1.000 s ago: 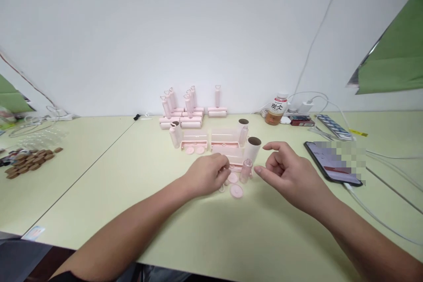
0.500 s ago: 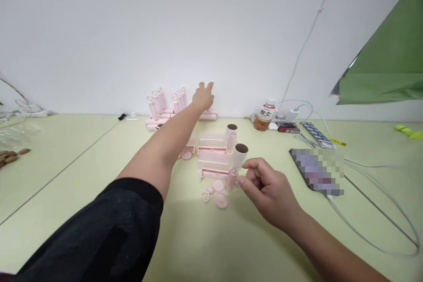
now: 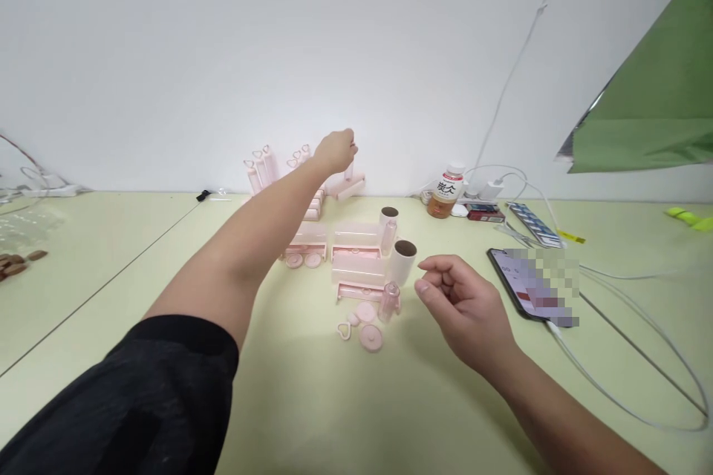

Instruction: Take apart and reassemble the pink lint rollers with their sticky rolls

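Note:
At the foot of the wall, my left hand (image 3: 336, 152) is closed around the top of a small pink tube (image 3: 349, 171); the fingertips are mostly hidden. Just below it, a pink cylinder (image 3: 350, 186) lies tilted. My right hand (image 3: 465, 308) hovers over the table, fingers loosely curled and thumb apart, with nothing in it. Nearest to it are a clear pink tube (image 3: 389, 303) and a white cardboard roll (image 3: 403, 265). Pink cases (image 3: 359, 271) with translucent covers lie alongside. In front are a pink disc (image 3: 370, 338) and a heart-shaped ring (image 3: 344, 331).
Several pink tubes with heart rings (image 3: 261, 169) stand by the wall, partly behind my left arm. To the right are a bottle (image 3: 446, 191), a phone (image 3: 526, 286) on a white cable (image 3: 607, 393), and a blister pack (image 3: 535, 225). Brown pieces (image 3: 15, 264) lie far left.
My left hand has closed from spread fingers onto a small pink tube by the wall. The cylinder under it now lies tilted. My right hand has shifted slightly right, away from the clear tube.

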{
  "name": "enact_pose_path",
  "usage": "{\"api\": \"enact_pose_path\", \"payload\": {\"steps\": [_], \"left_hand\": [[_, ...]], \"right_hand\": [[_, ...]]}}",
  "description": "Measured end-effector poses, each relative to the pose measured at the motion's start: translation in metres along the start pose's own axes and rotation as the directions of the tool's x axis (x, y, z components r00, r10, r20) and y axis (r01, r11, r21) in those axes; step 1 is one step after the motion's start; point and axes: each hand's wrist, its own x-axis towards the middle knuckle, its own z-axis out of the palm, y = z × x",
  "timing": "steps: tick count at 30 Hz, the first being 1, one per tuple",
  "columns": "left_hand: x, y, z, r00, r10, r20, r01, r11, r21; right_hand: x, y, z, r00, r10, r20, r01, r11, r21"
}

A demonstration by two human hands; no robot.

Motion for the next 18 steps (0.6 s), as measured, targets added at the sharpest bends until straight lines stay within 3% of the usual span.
{"api": "enact_pose_path", "payload": {"steps": [2, 4, 7, 10, 13, 15, 18], "left_hand": [[-0.013, 0.006, -0.025, 0.990, 0.049, -0.133, -0.054, 0.998, -0.037], [-0.035, 0.017, -0.055, 0.951, 0.102, -0.291, -0.137, 0.985, -0.101], [-0.084, 0.048, -0.101, 0.902, 0.179, -0.393, -0.265, 0.948, -0.176], [-0.140, 0.087, -0.138, 0.889, 0.315, -0.332, -0.396, 0.894, -0.211], [-0.178, 0.112, -0.156, 0.899, 0.395, -0.187, -0.437, 0.833, -0.339], [-0.189, 0.116, -0.159, 0.920, 0.378, -0.104, -0.382, 0.807, -0.451], [-0.192, 0.110, -0.158, 0.946, 0.322, -0.035, -0.284, 0.770, -0.571]], "right_hand": [[0.003, -0.001, 0.001, 0.999, 0.051, -0.013, -0.051, 0.997, 0.051], [0.008, -0.002, 0.004, 0.997, 0.080, -0.002, -0.080, 0.992, 0.099], [0.021, -0.007, 0.009, 0.998, 0.047, 0.029, -0.051, 0.988, 0.143], [0.041, -0.022, 0.015, 0.997, -0.076, -0.015, 0.077, 0.996, 0.054], [0.059, -0.046, 0.021, 0.978, -0.207, -0.029, 0.196, 0.955, -0.223], [0.065, -0.061, 0.025, 0.974, -0.222, 0.045, 0.224, 0.920, -0.322], [0.066, -0.074, 0.031, 0.965, -0.208, 0.157, 0.249, 0.917, -0.311]]}}
